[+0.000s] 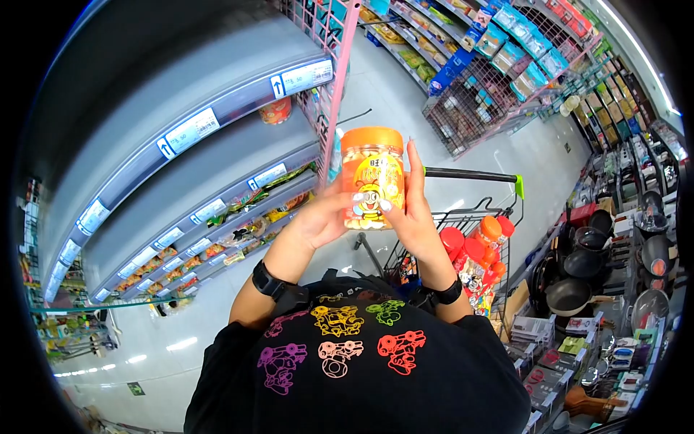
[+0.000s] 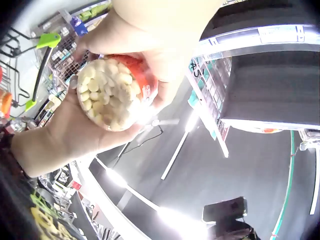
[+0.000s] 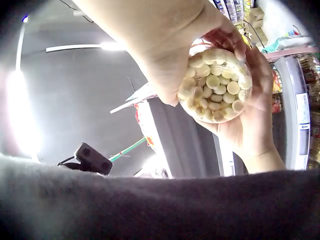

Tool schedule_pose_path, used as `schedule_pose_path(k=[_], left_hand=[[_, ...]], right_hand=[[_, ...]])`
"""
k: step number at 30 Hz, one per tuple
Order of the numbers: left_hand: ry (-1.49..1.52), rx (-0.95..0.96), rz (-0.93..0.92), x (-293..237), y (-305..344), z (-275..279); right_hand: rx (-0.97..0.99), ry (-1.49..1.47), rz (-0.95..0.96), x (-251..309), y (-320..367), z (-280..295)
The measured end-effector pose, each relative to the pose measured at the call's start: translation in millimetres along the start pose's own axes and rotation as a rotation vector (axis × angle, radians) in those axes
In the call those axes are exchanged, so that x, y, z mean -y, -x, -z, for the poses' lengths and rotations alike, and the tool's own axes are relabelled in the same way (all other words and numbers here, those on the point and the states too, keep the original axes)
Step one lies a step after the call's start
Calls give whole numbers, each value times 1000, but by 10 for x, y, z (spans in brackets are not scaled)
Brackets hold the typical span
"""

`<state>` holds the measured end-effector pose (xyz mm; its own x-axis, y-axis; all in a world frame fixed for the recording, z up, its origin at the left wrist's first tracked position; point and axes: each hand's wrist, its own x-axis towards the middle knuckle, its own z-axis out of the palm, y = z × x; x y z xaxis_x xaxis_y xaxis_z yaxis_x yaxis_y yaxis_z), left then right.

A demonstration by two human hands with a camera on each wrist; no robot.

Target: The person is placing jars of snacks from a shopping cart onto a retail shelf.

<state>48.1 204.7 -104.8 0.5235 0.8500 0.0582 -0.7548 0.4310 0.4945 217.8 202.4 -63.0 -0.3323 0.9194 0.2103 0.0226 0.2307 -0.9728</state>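
Note:
Both hands hold a clear plastic snack jar [image 1: 372,177] upright in front of the chest. It has an orange screw lid and a label with a cartoon bee. Small pale round biscuits show through its bottom in the left wrist view [image 2: 107,95] and the right wrist view [image 3: 217,90]. My left hand [image 1: 323,215] grips one side, its thumb across the front and its other fingers largely hidden behind. From the other side my right hand [image 1: 418,224] grips it, thumb on the label's lower part and one finger pointing up beside the lid.
At the right front stands a wire shopping cart [image 1: 463,213] holding several red- and orange-lidded jars [image 1: 488,231]. Shelves [image 1: 238,163] with price tags curve along the left, carrying an orange tub [image 1: 275,111] and packaged snacks. Pans [image 1: 571,296] and kitchenware line the right side.

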Motion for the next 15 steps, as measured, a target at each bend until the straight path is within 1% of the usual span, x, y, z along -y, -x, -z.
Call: schedule_pose_path(k=[4, 7, 10, 13, 15], left_hand=[[-98, -40, -31, 3, 29, 29], [-110, -48, -41, -12, 53, 38], [-173, -16, -93, -26, 47, 50], [-315, -120, -327, -12, 39, -43], [-336, -82, -368, -38, -13, 11]], right_hand=[[-11, 57, 54, -83, -10, -22], [-16, 72, 80, -120, -20, -35], [0, 142, 168, -130, -47, -40], [133, -55, 117, -233, -89, 32], [160, -299, -78, -165, -78, 29]])
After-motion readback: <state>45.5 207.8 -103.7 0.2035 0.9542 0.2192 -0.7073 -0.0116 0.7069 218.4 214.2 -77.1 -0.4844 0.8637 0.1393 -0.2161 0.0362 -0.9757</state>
